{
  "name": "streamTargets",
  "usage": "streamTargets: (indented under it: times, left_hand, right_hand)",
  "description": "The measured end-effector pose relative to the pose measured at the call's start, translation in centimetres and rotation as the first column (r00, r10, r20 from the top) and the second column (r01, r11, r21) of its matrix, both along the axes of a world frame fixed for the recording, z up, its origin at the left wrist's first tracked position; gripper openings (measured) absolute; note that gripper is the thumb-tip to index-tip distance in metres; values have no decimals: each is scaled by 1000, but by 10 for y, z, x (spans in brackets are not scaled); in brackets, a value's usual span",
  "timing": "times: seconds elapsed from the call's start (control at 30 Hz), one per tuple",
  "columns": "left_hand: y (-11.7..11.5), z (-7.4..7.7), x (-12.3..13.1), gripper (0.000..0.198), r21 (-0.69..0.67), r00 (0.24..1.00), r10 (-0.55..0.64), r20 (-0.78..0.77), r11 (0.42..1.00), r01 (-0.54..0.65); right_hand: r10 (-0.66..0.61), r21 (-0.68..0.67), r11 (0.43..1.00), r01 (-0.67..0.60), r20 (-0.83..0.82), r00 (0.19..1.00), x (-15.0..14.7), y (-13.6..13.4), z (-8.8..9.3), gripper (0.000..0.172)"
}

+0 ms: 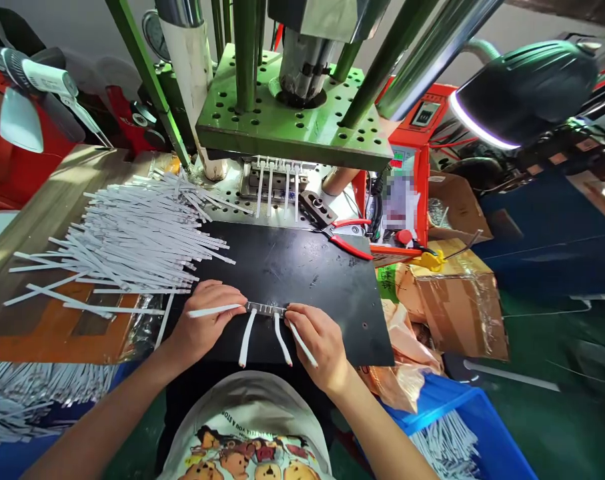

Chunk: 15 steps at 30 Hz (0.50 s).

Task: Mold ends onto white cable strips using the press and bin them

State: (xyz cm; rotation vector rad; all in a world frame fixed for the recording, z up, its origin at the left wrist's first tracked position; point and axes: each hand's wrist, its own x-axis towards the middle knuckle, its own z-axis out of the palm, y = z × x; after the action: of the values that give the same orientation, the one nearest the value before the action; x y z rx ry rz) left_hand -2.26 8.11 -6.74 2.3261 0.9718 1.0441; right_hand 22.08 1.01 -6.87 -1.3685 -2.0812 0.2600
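Between my two hands a small metal strip (266, 309) with white flat strips hanging from it is held above the black plate (292, 267). My left hand (207, 320) pinches its left end, beside a white strip pointing left. The right end is pinched by my right hand (319, 340), where another white strip lies along the fingers. Two more white strips (247, 339) hang between the hands. A large pile of white strips (137, 233) lies to the left. Under the green press, a metal fixture (277, 180) holds several white strips.
The green press plate (297, 133) stands on posts at the back. Red-handled pliers (349, 247) lie on the black plate's right rear edge, near a red control box (422, 167). A cardboard box (457, 300) and a blue bin (457, 407) are at the right; a lamp (522, 93) hangs above.
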Motion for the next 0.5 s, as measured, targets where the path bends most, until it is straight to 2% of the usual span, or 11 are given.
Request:
streamTargets:
  times: [0.1,0.2,0.27,0.3,0.37,0.43,0.47,0.5]
  left_hand:
    - [0,-1,0,7,-15,995,-69,-78,998,68]
    - [-4,3,3,9,47,984,-62,-168,996,70]
    - [-7,7,6,10,75,974,-45,-221,995,63]
    - [-8,9,6,12,75,970,-44,-237,995,64]
    - [-4,14,3,16,13,955,-95,-280,995,102]
    - [11,23,-3,18,-127,911,-267,-315,963,239]
    - [24,29,-6,22,-207,870,-375,-320,924,322]
    - [41,35,-7,26,-272,827,-456,-329,884,379]
  right_hand:
    - [18,28,999,-17,-31,999,-2,2,-3,16]
    - [5,71,997,2,-89,996,-3,0,-8,14]
    - [10,29,1000,-7,-101,995,2,3,-6,14]
    - [59,-30,998,-62,-92,994,8,8,-1,15]
    - [254,-201,944,-261,-58,965,23,28,14,17]
    - [413,-330,858,-394,-13,911,39,63,34,21]
    - [409,-338,863,-376,29,912,47,85,43,23]
    - [336,-311,904,-294,90,937,53,110,51,23]
